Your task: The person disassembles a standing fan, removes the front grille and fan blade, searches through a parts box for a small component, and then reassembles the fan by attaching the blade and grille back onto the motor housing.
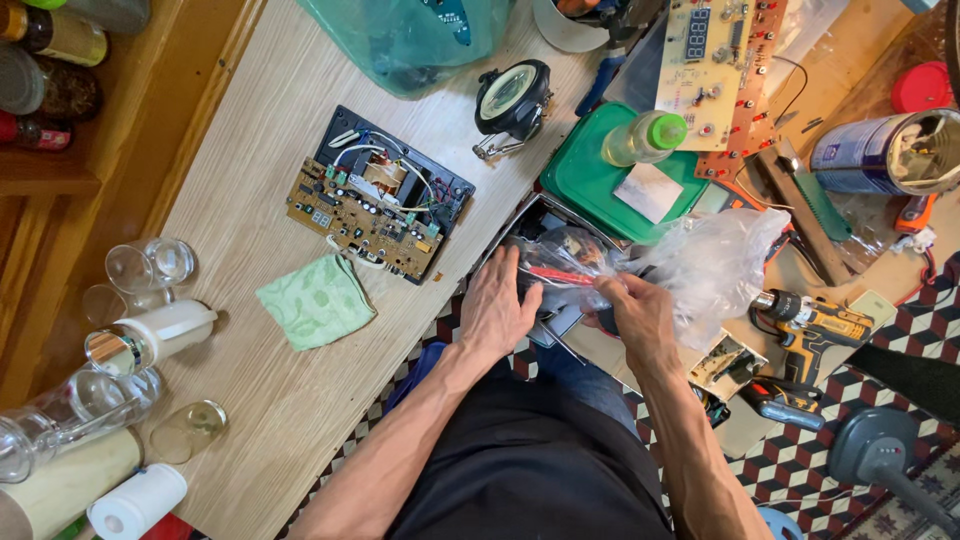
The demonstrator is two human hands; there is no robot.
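Plastic bag (700,262), clear and crumpled, lies at the table's (250,400) near edge, over a dark open case, just in front of a green lid (590,180). Both hands meet at its mouth: the left hand (495,305) rests flat and spread on the bagged contents, gripping nothing that shows, while the right hand (640,310) pinches the film closed-fingered. This looks like opening or sorting the bag; any further pull needs a steady hold. A circuit board (365,215) sits well left.

Light wood tabletop (250,210): circuit board (365,215) on black tray, green cloth (317,300), glass jars (150,265), white bottle (160,332), paper roll (135,503).
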